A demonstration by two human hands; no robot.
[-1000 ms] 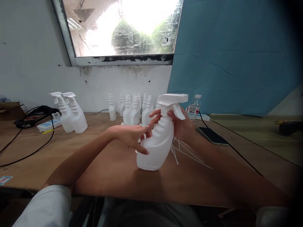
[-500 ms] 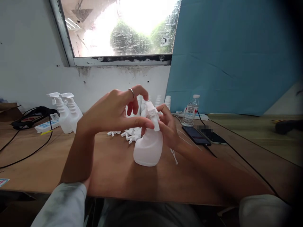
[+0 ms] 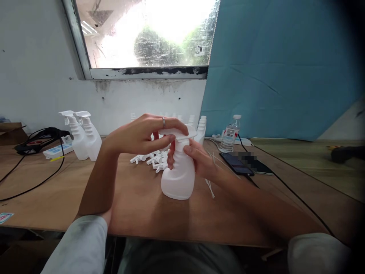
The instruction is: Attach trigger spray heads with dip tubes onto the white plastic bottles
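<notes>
White bottle: cloudy plastic, ridged neck swelling to a rounded body; upright on the smooth brown surface, front and centre.
Sprayer: opaque white plastic, seated atop the neck, partly covered by fingers.
Left hand: ringed, bent over the sprayer, gripping it.
Right hand: wrapped around the neck, thumb in front.
Loose heads: angular white plastic, heaped behind the bottle.
Tubes: thin, straight, white.

One head camera looks forward and down, close over the table (the lap edges in below), facing the window.
</notes>
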